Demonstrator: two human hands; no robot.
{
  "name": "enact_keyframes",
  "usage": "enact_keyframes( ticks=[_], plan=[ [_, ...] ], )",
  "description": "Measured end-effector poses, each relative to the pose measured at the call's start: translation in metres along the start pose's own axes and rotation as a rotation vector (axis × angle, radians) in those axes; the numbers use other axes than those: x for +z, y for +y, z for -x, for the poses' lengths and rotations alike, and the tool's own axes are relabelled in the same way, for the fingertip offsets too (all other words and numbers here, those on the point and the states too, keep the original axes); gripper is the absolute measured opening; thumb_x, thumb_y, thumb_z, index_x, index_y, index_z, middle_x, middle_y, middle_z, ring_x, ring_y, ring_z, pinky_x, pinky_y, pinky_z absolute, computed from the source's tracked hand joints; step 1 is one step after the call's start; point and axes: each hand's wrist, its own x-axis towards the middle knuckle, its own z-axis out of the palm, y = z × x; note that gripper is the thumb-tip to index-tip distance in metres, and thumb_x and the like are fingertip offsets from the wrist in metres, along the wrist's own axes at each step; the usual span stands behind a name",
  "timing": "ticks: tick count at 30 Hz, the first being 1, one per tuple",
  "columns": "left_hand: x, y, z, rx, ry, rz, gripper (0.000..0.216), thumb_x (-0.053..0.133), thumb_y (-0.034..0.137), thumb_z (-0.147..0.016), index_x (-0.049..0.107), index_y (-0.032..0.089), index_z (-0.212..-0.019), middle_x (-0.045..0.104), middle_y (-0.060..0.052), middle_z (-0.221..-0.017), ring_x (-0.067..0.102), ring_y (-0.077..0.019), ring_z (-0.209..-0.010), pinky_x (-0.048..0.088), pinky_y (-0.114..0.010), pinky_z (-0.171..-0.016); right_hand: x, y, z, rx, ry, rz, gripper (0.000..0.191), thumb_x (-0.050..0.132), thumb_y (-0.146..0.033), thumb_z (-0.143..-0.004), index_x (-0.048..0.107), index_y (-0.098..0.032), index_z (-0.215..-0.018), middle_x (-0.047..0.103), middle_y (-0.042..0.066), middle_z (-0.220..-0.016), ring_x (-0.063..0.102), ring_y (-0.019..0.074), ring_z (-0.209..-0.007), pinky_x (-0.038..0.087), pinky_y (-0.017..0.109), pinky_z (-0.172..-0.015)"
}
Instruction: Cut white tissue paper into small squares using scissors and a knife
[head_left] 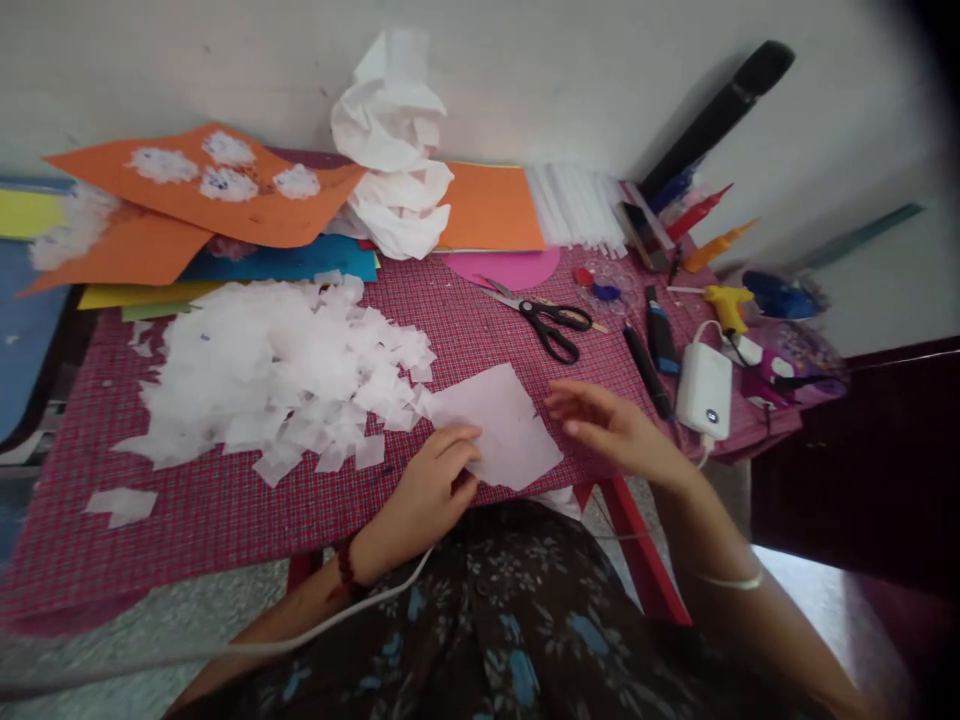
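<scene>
A thin white paper sheet (pixel 504 425) lies on the checked cloth right in front of me. At its left edge, my left hand (pixel 435 480) rests with bent fingertips on the paper, and a gap shows between thumb and fingers. My right hand (pixel 611 425) hovers just right of the sheet, fingers apart, holding nothing. Left of the sheet spreads a large heap of small white paper squares (pixel 277 360). Beyond the sheet lie black-handled scissors (pixel 551 322), their blades pointing left.
Orange card with white puffs (pixel 247 205), crumpled white paper (pixel 397 140) and white glue sticks (pixel 577 205) line the wall. A cutter (pixel 660 335), a white power bank (pixel 705 390) and a yellow glue gun (pixel 727 305) lie right. A white cable (pixel 337 615) crosses my left forearm.
</scene>
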Motion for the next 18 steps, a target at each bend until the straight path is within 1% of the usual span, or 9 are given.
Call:
enact_keyframes(
  ticks=[3, 5, 7, 8, 10, 12, 14, 16, 18],
  plan=[
    [-0.005, 0.003, -0.003, 0.046, 0.059, 0.022, 0.013, 0.058, 0.007, -0.089, 0.063, 0.018, -0.091, 0.068, -0.010, -0.116, 0.064, -0.0196, -0.111, 0.053, -0.037, -0.094, 0.029, -0.019, 0.026, -0.105, -0.091, 0.220, 0.081, 0.079, -0.033, -0.082, 0.040, -0.030, -0.153, 0.054, 0.013, -0.149, 0.053, 0.0305, -0.135, 0.047, 0.052, -0.110],
    [-0.007, 0.012, -0.008, 0.108, 0.125, -0.057, 0.013, 0.059, 0.007, -0.090, 0.065, 0.018, -0.091, 0.069, -0.008, -0.107, 0.063, -0.0192, -0.102, 0.051, -0.037, -0.090, 0.047, -0.030, 0.033, -0.163, -0.124, 0.340, 0.093, 0.082, -0.027, -0.077, 0.033, -0.030, -0.157, 0.050, 0.013, -0.152, 0.047, 0.0322, -0.140, 0.042, 0.055, -0.114],
    [-0.005, 0.028, -0.015, 0.161, 0.166, -0.151, 0.012, 0.060, 0.009, -0.089, 0.066, 0.019, -0.091, 0.069, -0.004, -0.095, 0.061, -0.0184, -0.091, 0.047, -0.037, -0.084, 0.060, -0.033, 0.032, -0.247, -0.093, 0.386, 0.085, 0.075, -0.019, -0.081, 0.034, -0.028, -0.155, 0.057, 0.013, -0.146, 0.051, 0.0310, -0.136, 0.037, 0.059, -0.117],
    [-0.004, 0.037, -0.020, 0.182, 0.174, -0.176, 0.011, 0.061, 0.010, -0.089, 0.065, 0.020, -0.091, 0.068, -0.003, -0.090, 0.059, -0.0178, -0.086, 0.046, -0.036, -0.082, 0.063, -0.031, 0.031, -0.280, -0.029, 0.386, 0.076, 0.069, -0.013, -0.084, 0.038, -0.026, -0.152, 0.062, 0.013, -0.139, 0.057, 0.0293, -0.130, 0.038, 0.059, -0.116],
    [0.001, 0.054, -0.029, 0.226, 0.172, -0.185, 0.010, 0.064, 0.015, -0.089, 0.064, 0.019, -0.098, 0.068, -0.003, -0.089, 0.058, -0.0178, -0.086, 0.045, -0.035, -0.081, 0.061, -0.021, 0.029, -0.360, 0.087, 0.330, 0.053, 0.060, -0.007, -0.087, 0.053, -0.026, -0.136, 0.072, 0.008, -0.117, 0.067, 0.0246, -0.111, 0.045, 0.056, -0.111],
    [0.004, 0.065, -0.036, 0.247, 0.109, -0.212, 0.030, 0.069, 0.024, -0.088, 0.061, 0.016, -0.116, 0.069, -0.007, -0.104, 0.060, -0.0207, -0.099, 0.047, -0.038, -0.090, 0.049, -0.008, 0.029, -0.416, 0.129, 0.229, 0.034, 0.057, -0.006, -0.089, 0.061, -0.027, -0.115, 0.073, 0.002, -0.096, 0.069, 0.0199, -0.093, 0.049, 0.051, -0.107],
    [0.004, 0.067, -0.039, 0.205, -0.018, -0.296, 0.047, 0.071, 0.028, -0.086, 0.056, 0.015, -0.129, 0.067, -0.011, -0.123, 0.057, -0.0247, -0.117, 0.042, -0.043, -0.106, 0.033, 0.004, 0.032, -0.426, 0.096, 0.129, 0.025, 0.058, -0.007, -0.090, 0.063, -0.027, -0.104, 0.071, -0.001, -0.089, 0.069, 0.0174, -0.087, 0.050, 0.049, -0.106],
    [-0.001, 0.061, -0.041, 0.120, -0.126, -0.400, 0.036, 0.067, 0.020, -0.085, 0.061, 0.018, -0.121, 0.067, -0.009, -0.126, 0.056, -0.0263, -0.121, 0.035, -0.049, -0.114, 0.019, 0.014, 0.032, -0.396, 0.058, 0.043, 0.022, 0.060, -0.010, -0.089, 0.064, -0.028, -0.101, 0.071, -0.001, -0.090, 0.069, 0.0174, -0.086, 0.050, 0.049, -0.106],
    [-0.011, 0.052, -0.046, 0.046, -0.148, -0.475, 0.018, 0.061, 0.013, -0.084, 0.066, 0.019, -0.100, 0.071, -0.007, -0.113, 0.062, -0.0251, -0.111, 0.035, -0.051, -0.113, 0.008, 0.018, 0.026, -0.345, 0.046, -0.032, 0.019, 0.064, -0.013, -0.087, 0.065, -0.028, -0.098, 0.073, -0.001, -0.088, 0.070, 0.0184, -0.084, 0.050, 0.049, -0.105]
  ],
)
